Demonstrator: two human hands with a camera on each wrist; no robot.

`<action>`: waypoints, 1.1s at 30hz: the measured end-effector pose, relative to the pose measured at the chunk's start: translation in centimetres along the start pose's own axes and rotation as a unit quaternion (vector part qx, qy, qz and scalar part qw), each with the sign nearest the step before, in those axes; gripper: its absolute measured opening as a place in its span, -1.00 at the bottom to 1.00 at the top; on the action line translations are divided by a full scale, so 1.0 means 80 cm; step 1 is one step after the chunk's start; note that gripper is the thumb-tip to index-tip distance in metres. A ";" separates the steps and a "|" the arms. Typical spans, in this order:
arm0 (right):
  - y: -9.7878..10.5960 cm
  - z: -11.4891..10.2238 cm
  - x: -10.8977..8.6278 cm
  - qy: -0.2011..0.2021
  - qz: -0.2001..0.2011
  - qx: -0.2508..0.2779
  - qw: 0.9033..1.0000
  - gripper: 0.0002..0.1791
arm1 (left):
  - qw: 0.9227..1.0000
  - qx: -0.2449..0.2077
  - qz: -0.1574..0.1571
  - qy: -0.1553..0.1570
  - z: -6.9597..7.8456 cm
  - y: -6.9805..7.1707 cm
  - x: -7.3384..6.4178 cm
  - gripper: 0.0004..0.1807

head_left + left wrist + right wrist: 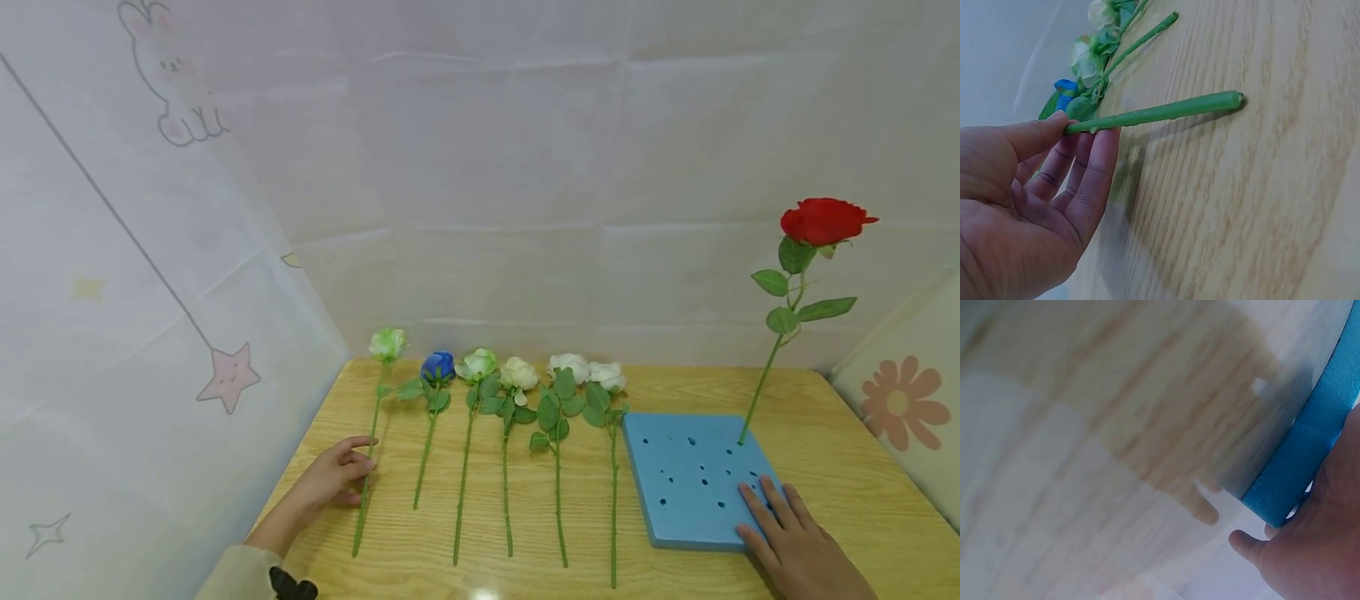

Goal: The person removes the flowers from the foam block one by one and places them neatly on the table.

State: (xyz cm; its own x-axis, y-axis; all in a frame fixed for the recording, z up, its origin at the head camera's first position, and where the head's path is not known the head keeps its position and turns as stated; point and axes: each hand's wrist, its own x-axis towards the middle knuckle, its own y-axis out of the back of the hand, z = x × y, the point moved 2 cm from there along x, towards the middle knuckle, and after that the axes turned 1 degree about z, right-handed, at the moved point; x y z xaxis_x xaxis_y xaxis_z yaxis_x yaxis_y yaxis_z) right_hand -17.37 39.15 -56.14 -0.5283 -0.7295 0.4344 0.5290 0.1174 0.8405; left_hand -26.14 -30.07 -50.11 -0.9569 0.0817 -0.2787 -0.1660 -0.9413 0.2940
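Note:
My left hand (332, 478) pinches the stem of a green-and-white artificial rose (387, 344) at the left end of the row. In the left wrist view, thumb and fingertips grip the green stem (1172, 112), whose cut end points away from the palm. My right hand (799, 540) rests with spread fingers on the near right corner of a blue foam board (682, 525) with several holes. A red rose (827, 221) stands tilted in the board's far right part. The right wrist view shows the board's blue side (1297, 447) beside the hand.
To the right of the held rose lie a blue rose (438, 367), a pale green rose (477, 364), a cream rose (519, 373) and two white roses (569, 367), stems toward me. Behind the wooden table (420, 575) hangs a pale cloth (487, 167).

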 end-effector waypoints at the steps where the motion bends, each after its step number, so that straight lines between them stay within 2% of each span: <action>1: 0.000 0.000 0.000 0.001 0.000 -0.002 1.000 -0.22 | 1.000 0.000 0.000 0.003 -0.001 0.000 0.000 -0.39; 5: 0.001 -0.001 0.002 -0.016 -0.010 -0.008 1.000 -0.29 | 1.000 0.010 -0.007 0.015 -0.005 -0.001 0.001 -0.37; 11: 0.001 -0.002 0.002 -0.052 -0.049 0.006 0.997 -0.28 | 0.999 0.024 -0.019 0.024 -0.008 -0.007 0.000 -0.39; 17: 0.001 -0.003 0.002 -0.027 -0.022 0.004 0.999 -0.32 | 0.999 0.037 -0.024 0.015 -0.003 -0.010 -0.001 -0.42; 18: 0.003 -0.004 0.003 -0.044 -0.033 0.011 0.998 -0.35 | 0.999 0.041 -0.025 0.014 -0.002 -0.011 -0.001 -0.42; 20: 0.005 -0.006 0.005 -0.105 -0.070 0.037 0.991 -0.32 | 0.998 0.047 -0.026 0.016 0.000 -0.011 -0.002 -0.42; 23: 0.007 -0.010 0.007 -0.200 -0.125 0.070 0.969 -0.15 | 0.998 0.057 -0.024 0.021 0.002 -0.013 -0.002 -0.42; 25: 0.006 -0.011 0.008 -0.241 -0.144 0.095 0.955 -0.16 | 0.998 0.062 -0.022 0.022 0.003 -0.014 -0.002 -0.41; 26: 0.006 -0.011 0.009 -0.251 -0.150 0.104 0.951 -0.18 | 0.997 0.065 -0.021 0.022 0.004 -0.014 -0.002 -0.41; 29: 0.007 -0.012 0.009 -0.258 -0.158 0.119 0.946 -0.20 | 0.997 0.066 -0.016 0.024 0.005 -0.016 -0.001 -0.39; 30: 0.008 -0.011 0.010 -0.269 -0.162 0.128 0.941 -0.21 | 0.997 0.067 -0.017 0.025 0.006 -0.016 -0.001 -0.38; 33: 0.010 -0.011 0.011 -0.267 -0.166 0.134 0.940 -0.22 | 0.997 0.078 -0.006 0.027 0.010 -0.018 -0.001 -0.37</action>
State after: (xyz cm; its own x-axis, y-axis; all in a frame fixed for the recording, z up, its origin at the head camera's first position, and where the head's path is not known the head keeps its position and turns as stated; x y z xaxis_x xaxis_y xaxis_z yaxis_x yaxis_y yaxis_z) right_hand -16.80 38.02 -55.42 -0.9303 -0.3229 0.1740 0.1271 0.1612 0.9787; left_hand -26.01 -28.44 -49.76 -0.9410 0.0707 -0.3309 -0.2163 -0.8777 0.4275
